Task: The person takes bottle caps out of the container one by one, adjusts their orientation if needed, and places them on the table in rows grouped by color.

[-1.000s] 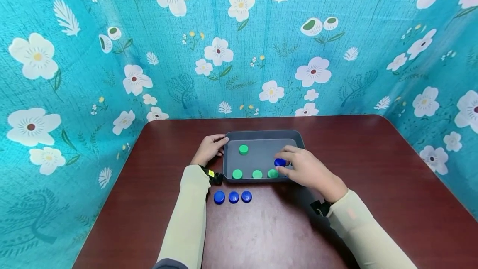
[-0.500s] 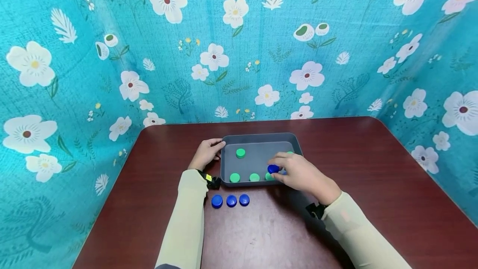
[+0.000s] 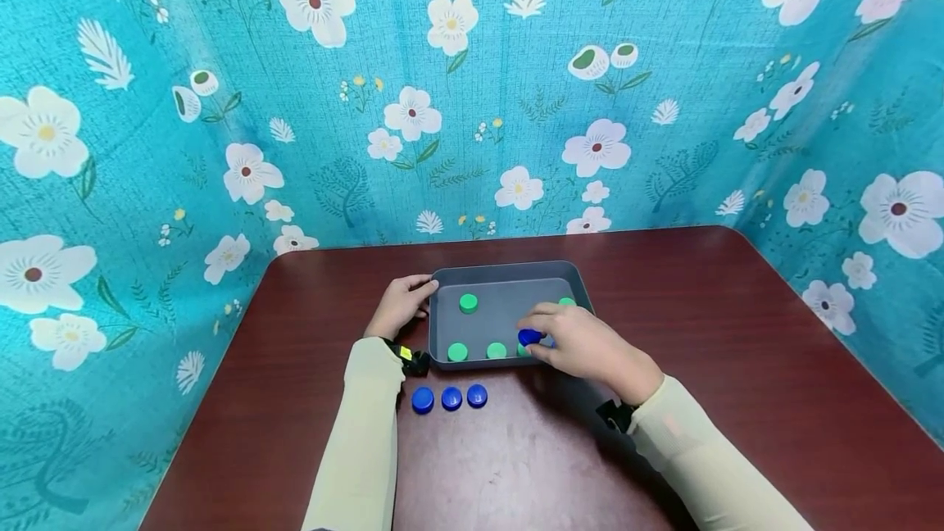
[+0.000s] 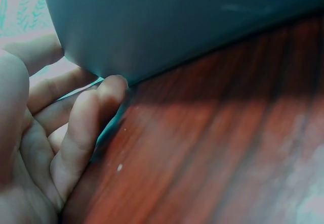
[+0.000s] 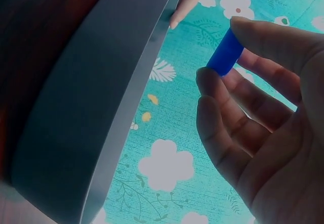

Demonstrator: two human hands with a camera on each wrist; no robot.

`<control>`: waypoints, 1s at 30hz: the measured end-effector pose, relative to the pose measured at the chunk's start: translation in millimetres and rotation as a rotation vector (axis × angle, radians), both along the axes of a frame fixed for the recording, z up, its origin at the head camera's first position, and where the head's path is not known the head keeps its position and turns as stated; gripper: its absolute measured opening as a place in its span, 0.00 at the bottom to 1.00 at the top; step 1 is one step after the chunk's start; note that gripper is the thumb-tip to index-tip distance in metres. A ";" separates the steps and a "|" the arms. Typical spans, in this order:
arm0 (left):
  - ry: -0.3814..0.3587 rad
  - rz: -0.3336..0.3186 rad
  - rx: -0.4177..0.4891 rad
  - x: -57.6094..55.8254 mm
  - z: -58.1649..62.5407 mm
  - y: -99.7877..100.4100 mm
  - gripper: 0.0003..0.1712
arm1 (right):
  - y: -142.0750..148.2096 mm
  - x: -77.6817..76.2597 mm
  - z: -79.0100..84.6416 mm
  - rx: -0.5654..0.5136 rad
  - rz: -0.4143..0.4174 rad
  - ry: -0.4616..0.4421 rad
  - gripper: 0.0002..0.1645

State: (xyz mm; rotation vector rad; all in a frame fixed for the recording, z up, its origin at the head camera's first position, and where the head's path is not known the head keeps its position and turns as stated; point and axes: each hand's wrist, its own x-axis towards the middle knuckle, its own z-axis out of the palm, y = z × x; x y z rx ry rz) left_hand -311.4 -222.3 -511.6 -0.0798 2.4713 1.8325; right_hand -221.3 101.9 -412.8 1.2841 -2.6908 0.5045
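My right hand (image 3: 590,347) pinches a blue bottle cap (image 3: 528,338) between thumb and fingertips, over the front right part of a grey tray (image 3: 509,271). The right wrist view shows the blue cap (image 5: 226,53) held edge-on, above the tray's rim (image 5: 129,90). My left hand (image 3: 401,304) holds the tray's left side near the far corner, thumb at the rim and fingers curled against the outer wall. Green caps lie in the tray: one at the back left (image 3: 468,303), one at the back right (image 3: 566,301) and several along the front (image 3: 457,352).
In front of the tray, three blue caps (image 3: 451,398) lie in a row on the dark red-brown table (image 3: 332,285). A sliver of blue (image 3: 553,343) shows in the tray, mostly hidden by my right hand. A flowered turquoise curtain (image 3: 413,179) hangs behind the table.
My right hand has moved slightly left and forward with the blue cap, uncovering the green cap at the back right. The left hand stays at the tray. The head view has shifted a little.
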 end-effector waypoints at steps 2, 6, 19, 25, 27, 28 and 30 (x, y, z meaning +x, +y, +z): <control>-0.004 -0.002 0.002 1.0 -0.4 -0.5 0.29 | -1.0 0.5 -1.0 -0.004 0.005 0.006 0.18; -0.001 0.002 -0.006 2.8 -2.7 0.1 0.28 | -3.3 2.4 -5.2 -0.008 0.029 0.014 0.18; 0.000 -0.001 -0.019 6.2 -10.0 2.4 0.29 | -20.6 13.5 -23.3 0.058 0.075 -0.051 0.19; 0.016 0.003 -0.013 2.1 -3.4 0.9 0.27 | -26.5 13.1 -21.1 0.060 0.093 -0.043 0.18; 0.025 -0.004 -0.017 -0.3 -1.2 1.0 0.27 | -27.9 12.6 -20.3 0.062 0.098 -0.041 0.18; 0.027 -0.006 -0.020 -0.9 0.2 1.2 0.27 | -28.3 12.3 -20.1 0.064 0.102 -0.043 0.18; 0.026 -0.008 -0.023 -2.7 1.6 1.2 0.27 | -29.2 11.7 -20.0 0.069 0.111 -0.047 0.17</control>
